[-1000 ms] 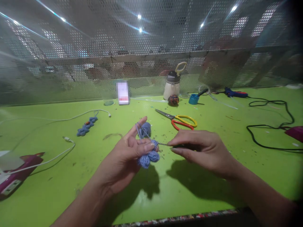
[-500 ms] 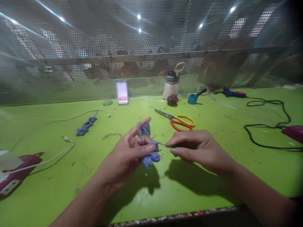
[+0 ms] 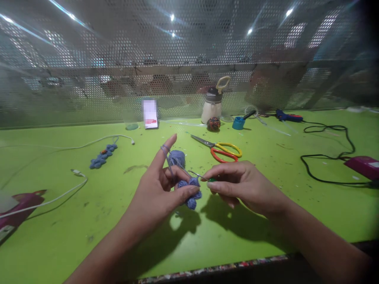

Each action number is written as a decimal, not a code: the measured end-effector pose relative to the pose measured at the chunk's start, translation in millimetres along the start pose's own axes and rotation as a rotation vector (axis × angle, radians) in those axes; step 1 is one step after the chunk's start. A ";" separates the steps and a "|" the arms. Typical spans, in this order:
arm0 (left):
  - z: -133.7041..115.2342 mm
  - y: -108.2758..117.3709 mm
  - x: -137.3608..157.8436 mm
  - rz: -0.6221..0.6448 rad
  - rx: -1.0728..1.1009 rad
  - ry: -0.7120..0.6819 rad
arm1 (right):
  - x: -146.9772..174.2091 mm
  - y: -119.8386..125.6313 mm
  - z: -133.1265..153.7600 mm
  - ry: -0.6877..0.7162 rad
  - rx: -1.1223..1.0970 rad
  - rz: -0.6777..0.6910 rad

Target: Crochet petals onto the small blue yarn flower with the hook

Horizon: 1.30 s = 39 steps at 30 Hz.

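Between the thumb and fingers of my left hand [image 3: 161, 189] is a blue crochet piece [image 3: 192, 203] with puffy, petal-like lobes. Blue yarn loops round my raised left index finger. Just beyond that hand, a ball of blue yarn [image 3: 177, 157] rests on the table. My right hand [image 3: 237, 181] pinches a crochet hook [image 3: 211, 180] by its green handle. Its thin metal shaft points left, with the tip close above the crochet piece; whether a loop is on it I cannot tell.
Scissors [image 3: 220, 149] with red and yellow handles lie behind my right hand. A finished-looking blue crochet strip [image 3: 103, 156] and white cables lie left. At the back stand a phone [image 3: 150, 114], a bottle [image 3: 211, 106], a dark yarn ball [image 3: 213, 124] and a blue container [image 3: 238, 123].
The hook's tip has moved from the crochet piece to just above it. My left hand has turned, shifting the piece, and its index finger points higher. The camera view has shifted slightly.
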<state>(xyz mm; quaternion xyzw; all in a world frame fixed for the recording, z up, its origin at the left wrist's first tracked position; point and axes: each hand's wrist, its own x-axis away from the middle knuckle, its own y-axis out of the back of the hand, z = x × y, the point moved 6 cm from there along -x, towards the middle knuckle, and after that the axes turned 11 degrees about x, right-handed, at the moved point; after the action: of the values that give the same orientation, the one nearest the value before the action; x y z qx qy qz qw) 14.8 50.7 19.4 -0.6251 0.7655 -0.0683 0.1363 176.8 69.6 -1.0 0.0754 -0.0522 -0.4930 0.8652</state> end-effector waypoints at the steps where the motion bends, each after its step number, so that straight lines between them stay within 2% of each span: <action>1: 0.0 -0.2 0.0 -0.002 -0.016 -0.002 | 0.2 -0.5 1.2 0.007 0.021 0.006; 6: -0.6 -2.8 0.9 -0.033 -0.040 0.001 | -0.3 -6.2 4.9 0.038 0.046 0.053; 16: 6.6 8.5 -4.4 -0.080 0.288 0.111 | -1.6 -3.0 -5.6 -0.032 -0.181 0.000; 25: 7.1 7.9 -7.2 -0.086 0.299 0.113 | -2.1 -3.4 -7.1 -0.027 -0.201 0.034; 28: 6.7 18.7 -13.3 -0.154 0.140 0.059 | 0.1 -3.9 -4.9 -0.003 -0.177 0.080; 31: -6.9 36.8 -16.8 -0.304 -0.315 -0.123 | 3.4 -4.4 -1.3 0.028 -0.147 0.131; 33: -14.0 45.8 -17.0 -0.356 -0.583 -0.138 | 4.2 -3.1 0.1 0.048 -0.137 0.140; 34: -12.9 47.8 -17.7 -0.310 -0.574 -0.080 | 3.9 -1.9 0.0 0.055 -0.137 0.135; 36: -10.1 37.8 -17.7 -0.030 -0.290 -0.003 | 2.1 0.7 -1.1 0.066 -0.141 0.116; 38: -15.2 29.5 -13.6 0.097 -0.112 -0.015 | -0.2 2.4 -2.6 0.074 -0.143 0.100; 39: -17.8 25.8 -11.6 0.129 0.055 -0.030 | -1.2 2.5 -3.1 0.078 -0.141 0.094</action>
<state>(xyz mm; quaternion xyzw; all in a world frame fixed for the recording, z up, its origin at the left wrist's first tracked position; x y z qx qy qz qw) -12.6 66.3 30.8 -0.5716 0.7998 -0.0710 0.1690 178.8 72.2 -3.6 0.0311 0.0131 -0.4512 0.8918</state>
